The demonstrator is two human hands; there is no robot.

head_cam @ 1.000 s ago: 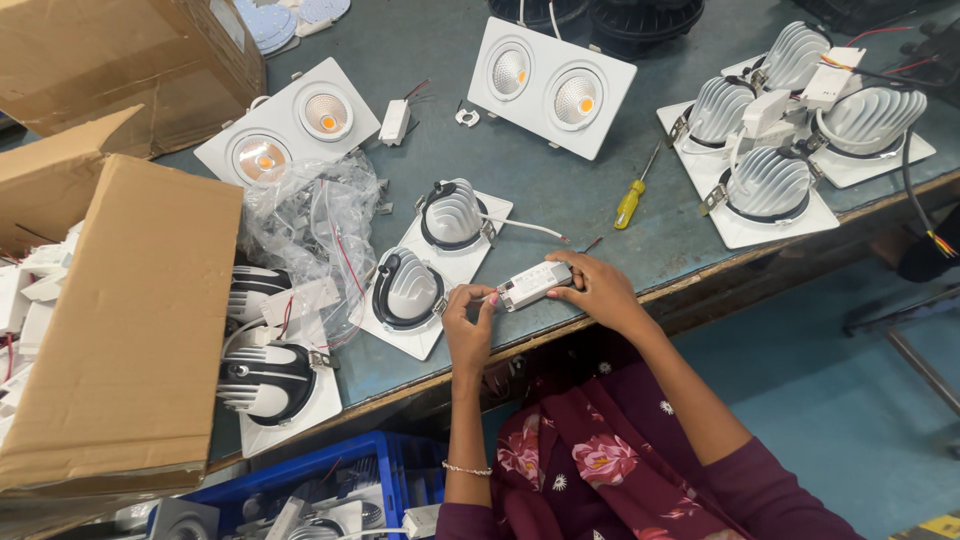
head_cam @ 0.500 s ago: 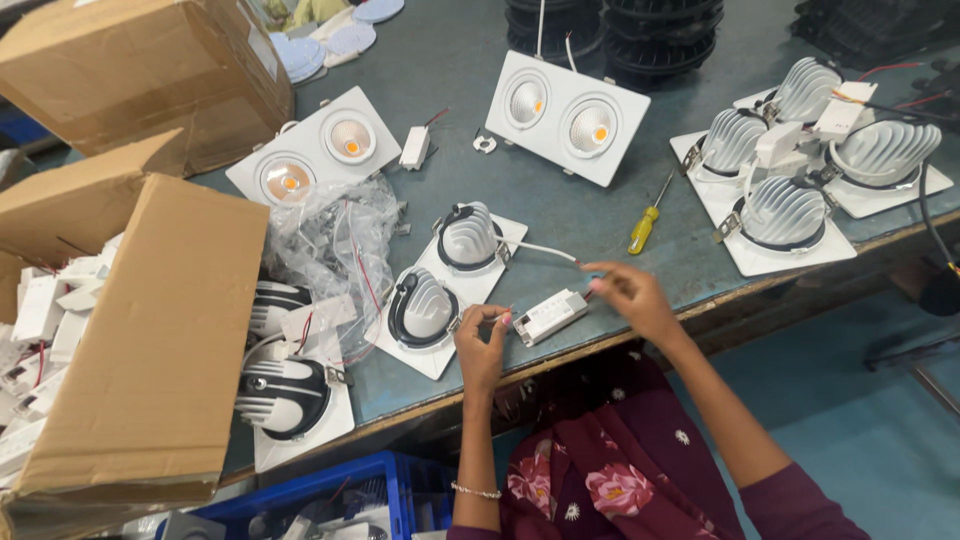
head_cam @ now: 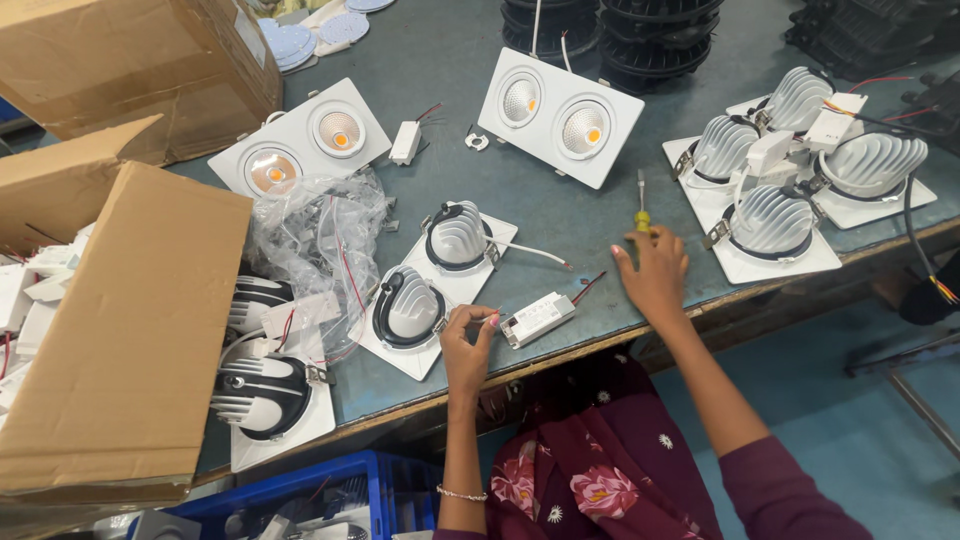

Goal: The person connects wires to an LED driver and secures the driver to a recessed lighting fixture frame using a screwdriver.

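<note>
Left hand (head_cam: 467,338) sits at the near edge of the grey-green worktop (head_cam: 560,215), forearm coming straight up from below, wrist bent, fingers curled in with thumb and fingertips pinched together at the left end of the small white rectangular driver box (head_cam: 538,319); grip nearly closed, looks to be on a thin wire end there, too small to tell for sure. Driver box lies flat on the worktop between the 2 hands, near the front edge, red leads trailing off its right end. Right hand (head_cam: 654,271) reaches forward and right, arm stretched out in a maroon sleeve, palm down, fingers spread loose and open, holding nothing, fingertips at the yellow-handled screwdriver (head_cam: 642,205) that lies on the worktop. Just left of the left hand: white square twin downlight plate with 2 finned grey heat sinks (head_cam: 432,284), face down. Crumpled clear plastic bag (head_cam: 318,240) beside it. Open brown cardboard box (head_cam: 125,330) at far left.
</note>
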